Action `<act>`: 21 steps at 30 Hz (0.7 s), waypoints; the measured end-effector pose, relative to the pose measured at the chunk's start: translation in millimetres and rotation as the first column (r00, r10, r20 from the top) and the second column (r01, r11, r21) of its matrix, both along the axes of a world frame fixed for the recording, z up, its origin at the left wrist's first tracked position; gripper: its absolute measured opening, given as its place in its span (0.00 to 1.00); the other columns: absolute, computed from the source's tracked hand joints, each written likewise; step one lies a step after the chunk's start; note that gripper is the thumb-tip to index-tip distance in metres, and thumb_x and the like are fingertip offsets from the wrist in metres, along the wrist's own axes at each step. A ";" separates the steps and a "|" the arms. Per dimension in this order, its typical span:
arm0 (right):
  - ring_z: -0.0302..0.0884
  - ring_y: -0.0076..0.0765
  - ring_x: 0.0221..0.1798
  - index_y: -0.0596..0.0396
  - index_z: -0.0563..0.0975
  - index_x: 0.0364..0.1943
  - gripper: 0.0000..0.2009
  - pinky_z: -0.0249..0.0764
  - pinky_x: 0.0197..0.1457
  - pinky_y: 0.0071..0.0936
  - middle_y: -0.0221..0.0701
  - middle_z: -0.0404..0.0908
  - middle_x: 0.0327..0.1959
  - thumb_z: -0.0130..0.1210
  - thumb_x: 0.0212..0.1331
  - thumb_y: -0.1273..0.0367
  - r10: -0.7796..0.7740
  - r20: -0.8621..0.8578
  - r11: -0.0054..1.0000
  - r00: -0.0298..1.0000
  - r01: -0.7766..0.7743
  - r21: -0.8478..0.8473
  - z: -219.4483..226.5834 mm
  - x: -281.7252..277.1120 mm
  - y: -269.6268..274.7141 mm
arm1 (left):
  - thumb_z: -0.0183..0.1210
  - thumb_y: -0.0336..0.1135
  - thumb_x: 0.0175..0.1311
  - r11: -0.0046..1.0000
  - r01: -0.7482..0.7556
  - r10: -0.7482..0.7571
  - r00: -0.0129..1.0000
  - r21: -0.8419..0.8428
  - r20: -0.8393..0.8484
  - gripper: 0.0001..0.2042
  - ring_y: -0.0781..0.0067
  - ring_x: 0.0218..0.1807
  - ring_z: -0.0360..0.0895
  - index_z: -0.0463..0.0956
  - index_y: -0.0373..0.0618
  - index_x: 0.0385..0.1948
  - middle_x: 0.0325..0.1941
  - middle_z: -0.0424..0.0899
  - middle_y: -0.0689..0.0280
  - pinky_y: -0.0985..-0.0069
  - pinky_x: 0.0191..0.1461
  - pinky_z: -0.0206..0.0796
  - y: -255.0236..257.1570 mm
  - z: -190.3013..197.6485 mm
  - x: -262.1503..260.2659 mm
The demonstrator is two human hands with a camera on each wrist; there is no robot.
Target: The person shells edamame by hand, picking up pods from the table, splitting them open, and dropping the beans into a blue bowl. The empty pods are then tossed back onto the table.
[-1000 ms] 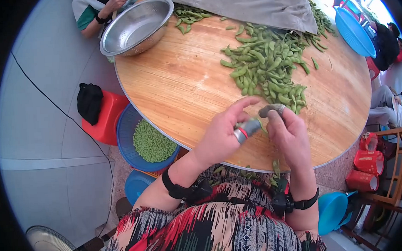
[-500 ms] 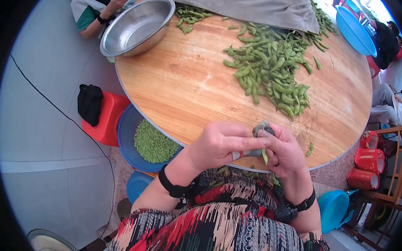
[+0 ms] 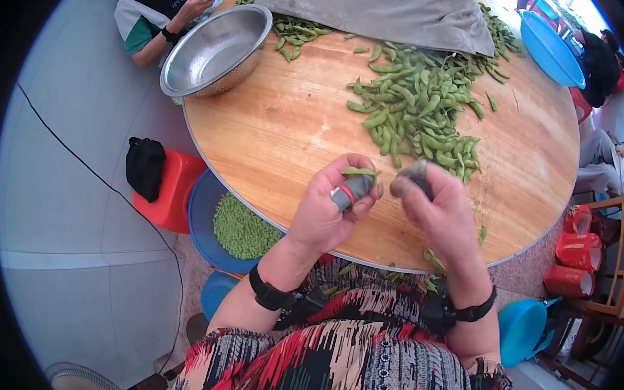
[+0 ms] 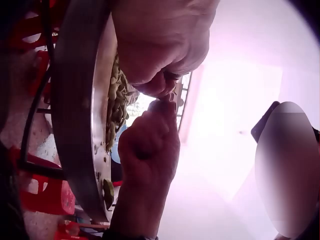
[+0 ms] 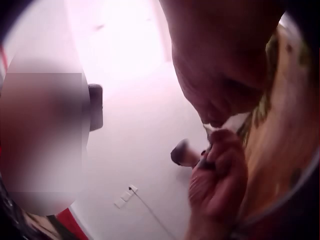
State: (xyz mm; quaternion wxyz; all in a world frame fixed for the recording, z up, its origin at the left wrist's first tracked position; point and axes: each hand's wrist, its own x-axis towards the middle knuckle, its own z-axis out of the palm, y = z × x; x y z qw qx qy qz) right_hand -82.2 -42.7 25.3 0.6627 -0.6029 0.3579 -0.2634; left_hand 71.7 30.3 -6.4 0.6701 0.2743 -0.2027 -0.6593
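Note:
My left hand (image 3: 326, 205) pinches a green soybean pod (image 3: 357, 171) above the near part of the round wooden table (image 3: 267, 141). A grey cover with a red band (image 3: 354, 189) wraps one finger of that hand. Just to its right, my right hand (image 3: 436, 206) has curled fingers and a dark grey finger cover (image 3: 418, 175); it is blurred and no pod shows in it. In the right wrist view the hands nearly meet, their fingertips close together. A heap of soybean pods (image 3: 420, 101) lies on the table beyond them.
A metal colander (image 3: 216, 52) stands at the table's far left edge, near another person's arm (image 3: 159, 40). Grey cloth (image 3: 380, 11) covers more pods. Below the left edge sits a blue basket (image 3: 201, 232) of shelled beans (image 3: 243, 227). Loose pods (image 3: 434, 260) lie near my right forearm.
My hands came together near the table's front edge, then moved apart and slightly forward. The pod that was between them is now in my left hand.

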 end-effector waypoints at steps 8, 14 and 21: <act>0.77 0.49 0.28 0.57 0.68 0.32 0.10 0.72 0.29 0.41 0.42 0.77 0.21 0.54 0.53 0.66 -0.286 -0.672 0.599 0.683 -0.420 -0.682 -9.7 11.7 -22.2 | 0.50 0.26 0.59 0.999 -0.023 0.017 0.987 0.031 0.161 0.09 0.88 0.17 0.61 0.67 0.43 0.42 0.27 0.77 0.63 0.91 0.20 0.53 -2.1 3.0 -1.7; 0.76 0.47 0.27 0.55 0.71 0.33 0.08 0.71 0.28 0.41 0.39 0.77 0.23 0.53 0.54 0.66 -0.308 -0.560 0.590 0.769 -0.307 -0.747 -16.0 -26.1 -8.3 | 0.51 0.27 0.59 0.844 0.514 -0.493 0.634 0.151 0.596 0.10 0.90 0.17 0.65 0.74 0.42 0.43 0.30 0.81 0.62 0.91 0.20 0.53 11.6 10.4 -28.0; 0.69 0.27 0.18 0.56 0.72 0.36 0.07 0.62 0.19 0.23 0.28 0.73 0.20 0.54 0.55 0.71 -0.175 -0.190 0.914 0.966 0.088 -0.396 -20.5 -50.0 -2.8 | 0.54 0.34 0.61 0.948 0.251 -0.313 0.835 0.193 0.452 0.15 0.91 0.19 0.64 0.72 0.41 0.49 0.29 0.80 0.66 0.91 0.21 0.53 -0.5 15.7 -39.3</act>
